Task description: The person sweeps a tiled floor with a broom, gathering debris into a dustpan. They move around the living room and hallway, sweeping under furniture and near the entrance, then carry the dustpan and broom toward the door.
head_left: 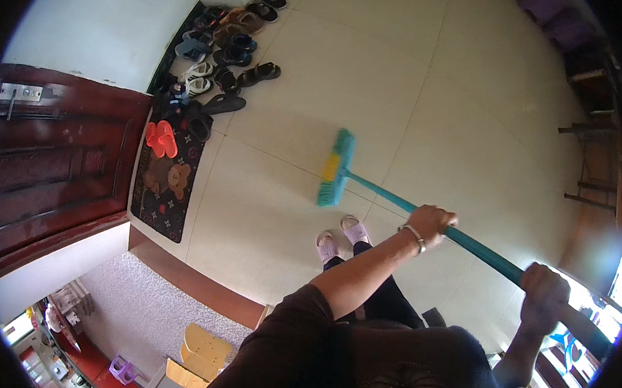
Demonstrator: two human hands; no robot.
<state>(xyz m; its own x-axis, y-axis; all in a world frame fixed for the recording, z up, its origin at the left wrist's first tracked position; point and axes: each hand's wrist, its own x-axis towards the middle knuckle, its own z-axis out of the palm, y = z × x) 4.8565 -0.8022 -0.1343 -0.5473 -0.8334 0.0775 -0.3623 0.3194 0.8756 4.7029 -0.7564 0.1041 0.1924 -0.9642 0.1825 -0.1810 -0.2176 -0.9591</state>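
Observation:
A broom (337,168) with a teal head and a band of yellow bristles rests on the tiled floor ahead of my feet. Its long teal handle slants up and to the right, past both hands. Wrapped round the middle of the handle is my left hand (430,226), a bracelet on its wrist. Higher up, my right hand (545,298) is closed round the same handle. The upper end of the handle runs on to the right edge of the picture.
Several pairs of shoes (234,55) lie along the left wall. Orange slippers (162,139) sit on a dark doormat (160,212) beside a dark red door (61,155). Folding wooden furniture (593,163) stands at the right. A wooden chair (206,349) is at the lower left.

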